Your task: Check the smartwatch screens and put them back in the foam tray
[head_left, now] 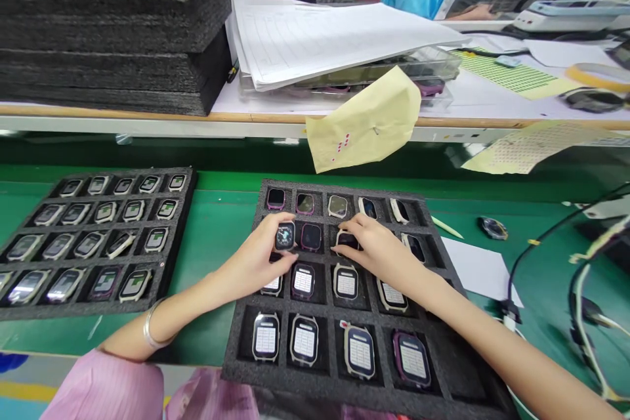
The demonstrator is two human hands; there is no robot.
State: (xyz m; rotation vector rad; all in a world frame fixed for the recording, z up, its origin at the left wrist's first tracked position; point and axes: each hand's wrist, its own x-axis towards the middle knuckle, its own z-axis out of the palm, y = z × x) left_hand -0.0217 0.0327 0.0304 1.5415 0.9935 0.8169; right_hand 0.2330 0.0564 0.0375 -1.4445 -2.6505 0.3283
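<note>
A black foam tray of smartwatches lies in front of me on the green bench. In its second row, at the left edge, my left hand pinches a smartwatch with a lit dial between thumb and fingers. Two columns to the right, my right hand has its thumb and fingertips closed around the sides of a light-framed smartwatch. Between the hands sits a purple-framed smartwatch with a dark screen. Nearer me, several watches, such as this light-framed one, show white list screens.
A second foam tray of watches lies to the left. Stacked black foam and papers occupy the shelf, with a yellow sheet hanging over its edge. Cables and a white paper lie right. People sit beyond.
</note>
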